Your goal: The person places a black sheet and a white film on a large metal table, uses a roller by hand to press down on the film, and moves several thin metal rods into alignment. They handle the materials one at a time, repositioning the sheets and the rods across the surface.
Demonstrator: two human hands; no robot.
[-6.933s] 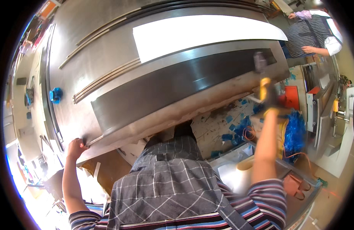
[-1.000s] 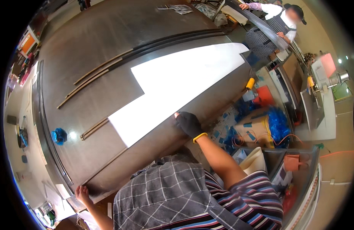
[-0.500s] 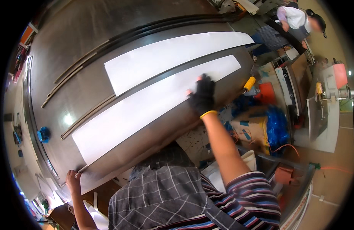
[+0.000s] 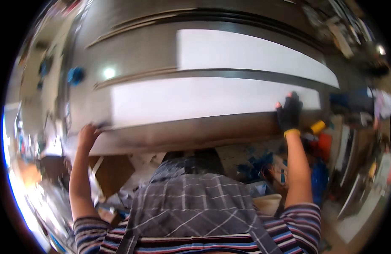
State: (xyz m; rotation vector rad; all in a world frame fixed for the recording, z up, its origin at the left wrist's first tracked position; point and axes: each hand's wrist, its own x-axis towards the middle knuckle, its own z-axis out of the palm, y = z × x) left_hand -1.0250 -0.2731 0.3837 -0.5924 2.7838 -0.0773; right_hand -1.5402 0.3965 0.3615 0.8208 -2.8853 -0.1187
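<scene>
A long white strip (image 4: 195, 99) lies on the dark worktop in front of me. My right hand (image 4: 290, 111), in a black glove with bare thumb and fingertip, rests open near the strip's right end, across its near edge. At the strip's near left corner my left hand (image 4: 88, 134) is bare and closed round a thin pen-like stick (image 4: 105, 127). Its tip points toward that corner; blur hides exactly what it is. A second white piece (image 4: 246, 53) with a curved far edge lies beyond the first.
Long thin dark strips (image 4: 149, 17) run along the worktop (image 4: 136, 55) behind the sheets. On the left sits a blue round object (image 4: 75, 76). A yellow-handled tool (image 4: 317, 127) is beyond my right hand, near an orange-red object (image 4: 324, 146). Blue plastic (image 4: 320, 178) lies below, at right.
My view has swung to the right, so the sheets now look more level and my left arm shows fully. The right hand appears closer to the strip's right end.
</scene>
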